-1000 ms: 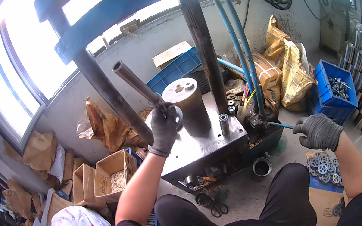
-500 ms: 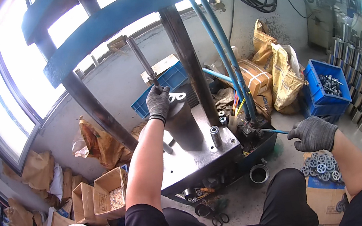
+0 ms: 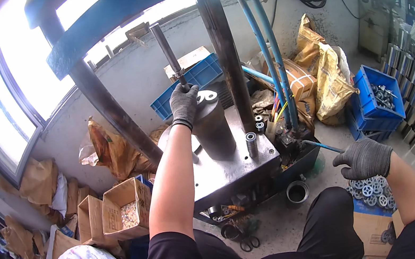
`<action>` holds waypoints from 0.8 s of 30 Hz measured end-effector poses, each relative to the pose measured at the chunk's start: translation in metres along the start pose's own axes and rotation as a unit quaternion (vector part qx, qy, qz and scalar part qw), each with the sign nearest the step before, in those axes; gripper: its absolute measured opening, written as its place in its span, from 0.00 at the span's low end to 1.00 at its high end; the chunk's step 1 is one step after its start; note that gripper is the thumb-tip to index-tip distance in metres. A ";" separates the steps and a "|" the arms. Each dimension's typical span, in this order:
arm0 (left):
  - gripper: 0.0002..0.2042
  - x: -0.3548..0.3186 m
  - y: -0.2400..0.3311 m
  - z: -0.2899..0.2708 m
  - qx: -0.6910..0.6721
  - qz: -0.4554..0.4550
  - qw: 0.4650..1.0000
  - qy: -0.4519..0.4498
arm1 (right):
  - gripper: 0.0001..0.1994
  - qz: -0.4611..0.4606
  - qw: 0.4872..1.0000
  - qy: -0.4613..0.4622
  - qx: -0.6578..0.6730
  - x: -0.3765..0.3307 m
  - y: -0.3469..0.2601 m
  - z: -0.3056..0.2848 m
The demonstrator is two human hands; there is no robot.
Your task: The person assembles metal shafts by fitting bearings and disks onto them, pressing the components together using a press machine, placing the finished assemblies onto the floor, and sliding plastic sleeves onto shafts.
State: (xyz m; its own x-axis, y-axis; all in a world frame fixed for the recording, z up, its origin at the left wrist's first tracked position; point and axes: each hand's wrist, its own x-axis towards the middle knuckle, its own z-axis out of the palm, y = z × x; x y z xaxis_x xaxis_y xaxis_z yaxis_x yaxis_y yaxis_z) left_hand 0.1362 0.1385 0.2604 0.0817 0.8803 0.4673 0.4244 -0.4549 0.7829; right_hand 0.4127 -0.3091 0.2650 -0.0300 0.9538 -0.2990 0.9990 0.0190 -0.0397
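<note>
My left hand (image 3: 184,104), in a dark grey knit glove, is closed around the lower end of an upright, slightly tilted metal shaft (image 3: 165,50). A collar rings the shaft just above my fingers. Beside that hand stands a thick steel cylinder (image 3: 214,131), with pale round rings (image 3: 207,96) on its top. Both are over the metal bed (image 3: 214,177) of a press with blue crossbeams (image 3: 135,6). On the right, my gloved right hand (image 3: 366,158) is closed on the end of a thin blue lever (image 3: 321,146); part of its grip is hidden.
Small bearings (image 3: 251,144) stand at the bed's right edge. Blue hoses (image 3: 270,50) rise behind the lever. Stacked blue crates (image 3: 378,96) hold metal parts. Several toothed wheels (image 3: 370,192) lie by my right knee. Cardboard boxes (image 3: 124,209) sit left; scissors (image 3: 249,244) lie on the floor.
The whole view has shifted a little. Relative to the press, my right hand and the lever's end have moved lower, toward me. My left hand keeps its hold on the shaft.
</note>
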 end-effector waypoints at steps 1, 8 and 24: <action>0.09 -0.004 0.007 0.003 -0.025 -0.005 1.000 -0.016 | 0.21 0.009 1.000 0.018 0.018 -0.003 0.004 0.004; 0.10 0.002 0.000 0.012 -0.069 0.030 0.997 -0.024 | 0.21 0.017 0.997 0.044 0.063 -0.027 -0.002 0.039; 0.29 -0.008 0.004 0.005 -0.174 0.032 0.984 -0.008 | 0.13 0.065 0.982 0.108 0.139 -0.036 -0.019 0.071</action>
State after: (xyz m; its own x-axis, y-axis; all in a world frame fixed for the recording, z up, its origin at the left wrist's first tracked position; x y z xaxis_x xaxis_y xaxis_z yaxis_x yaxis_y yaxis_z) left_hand 0.1414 0.1306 0.2576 0.1147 0.8488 0.5162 0.0838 -0.5260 0.8463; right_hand 0.3924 -0.3653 0.2090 0.1341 0.9848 -0.1104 0.9460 -0.1604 -0.2818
